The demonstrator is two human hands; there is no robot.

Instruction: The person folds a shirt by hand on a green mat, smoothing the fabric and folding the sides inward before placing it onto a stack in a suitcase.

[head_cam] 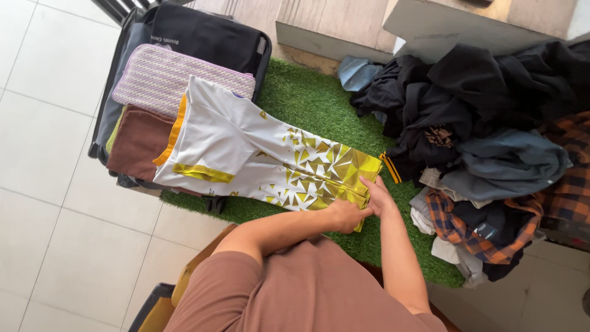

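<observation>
A white sports jersey (pixel 233 147) with a yellow geometric pattern lies stretched across the green turf mat (pixel 307 98). Its collar end rests over the open black suitcase (pixel 203 34). My left hand (pixel 347 215) grips the jersey's yellow patterned hem at the near edge. My right hand (pixel 378 193) holds the same hem just beside it, fingers pinching the fabric. Both hands touch each other at the hem.
Inside the suitcase lie a folded pink woven cloth (pixel 160 77) and a folded brown garment (pixel 138 141). A heap of dark, grey and orange plaid clothes (pixel 491 147) is piled on the right of the mat. White floor tiles (pixel 49 184) lie to the left.
</observation>
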